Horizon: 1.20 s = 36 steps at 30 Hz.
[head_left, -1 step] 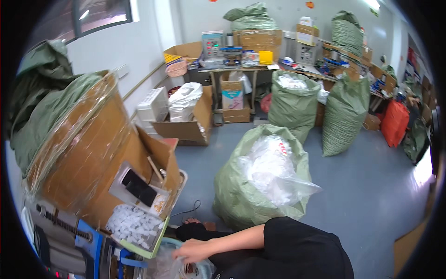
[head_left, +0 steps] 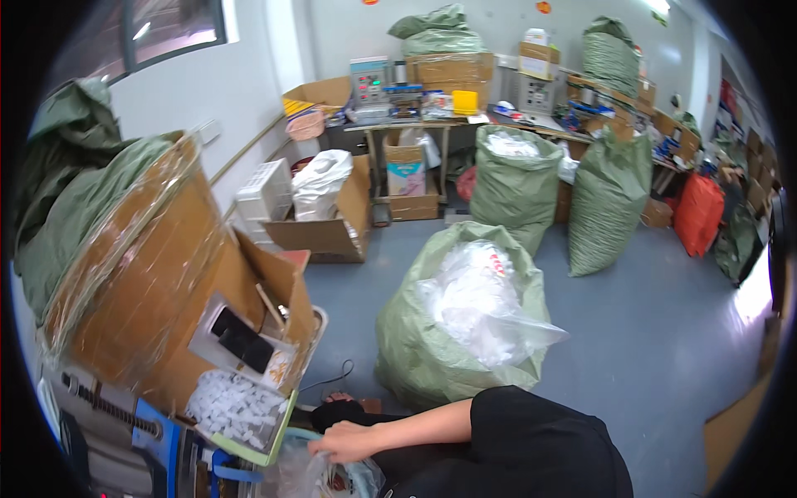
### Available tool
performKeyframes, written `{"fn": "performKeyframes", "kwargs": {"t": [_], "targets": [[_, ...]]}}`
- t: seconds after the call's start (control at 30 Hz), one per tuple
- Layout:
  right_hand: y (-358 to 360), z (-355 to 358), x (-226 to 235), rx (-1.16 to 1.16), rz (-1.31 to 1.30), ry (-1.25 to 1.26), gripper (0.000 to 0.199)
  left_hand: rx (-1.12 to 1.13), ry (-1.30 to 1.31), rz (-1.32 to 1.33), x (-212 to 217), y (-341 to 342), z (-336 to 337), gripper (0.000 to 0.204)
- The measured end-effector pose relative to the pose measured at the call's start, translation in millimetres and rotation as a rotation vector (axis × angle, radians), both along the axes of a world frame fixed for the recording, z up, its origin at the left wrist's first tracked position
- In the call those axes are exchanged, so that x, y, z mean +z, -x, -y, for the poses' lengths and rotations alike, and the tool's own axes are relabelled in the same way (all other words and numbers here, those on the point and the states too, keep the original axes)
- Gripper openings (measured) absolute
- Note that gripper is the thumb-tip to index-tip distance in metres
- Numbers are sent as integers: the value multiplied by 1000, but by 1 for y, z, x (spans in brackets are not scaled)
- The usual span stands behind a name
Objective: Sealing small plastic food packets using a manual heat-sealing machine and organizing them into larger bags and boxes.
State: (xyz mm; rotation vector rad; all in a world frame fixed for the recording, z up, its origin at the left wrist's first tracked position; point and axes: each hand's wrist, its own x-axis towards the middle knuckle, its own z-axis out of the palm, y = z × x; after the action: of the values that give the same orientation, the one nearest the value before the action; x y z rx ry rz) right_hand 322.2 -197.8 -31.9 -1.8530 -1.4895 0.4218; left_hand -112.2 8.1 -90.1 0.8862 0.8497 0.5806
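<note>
My right hand [head_left: 344, 441] reaches in from the right at the bottom of the view, its fingers closed on the edge of a clear plastic bag [head_left: 292, 466]. That bag lines a light blue tub [head_left: 299, 433], with its contents mostly hidden. Just left of the hand, a green-edged tray [head_left: 284, 427] holds many small white pieces [head_left: 235, 405]. A black phone [head_left: 242, 339] lies above them, inside an open cardboard box [head_left: 278, 274]. My left hand is out of sight.
An open green woven sack [head_left: 407, 353] filled with clear plastic bags [head_left: 475, 303] stands ahead. A blue machine [head_left: 158, 436] sits at the lower left beneath a large taped carton [head_left: 124, 290]. More sacks and a workbench [head_left: 407, 123] line the back.
The view has shifted slightly, so the surroundings appear a little further left. My right hand is slightly higher and still grips the plastic bag.
</note>
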Motion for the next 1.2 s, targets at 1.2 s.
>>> {"fn": "performKeyframes", "kwargs": {"t": [1.2], "targets": [[-31, 51, -135, -537, 79, 24, 13, 291, -744, 246, -121, -121, -37, 23]]}}
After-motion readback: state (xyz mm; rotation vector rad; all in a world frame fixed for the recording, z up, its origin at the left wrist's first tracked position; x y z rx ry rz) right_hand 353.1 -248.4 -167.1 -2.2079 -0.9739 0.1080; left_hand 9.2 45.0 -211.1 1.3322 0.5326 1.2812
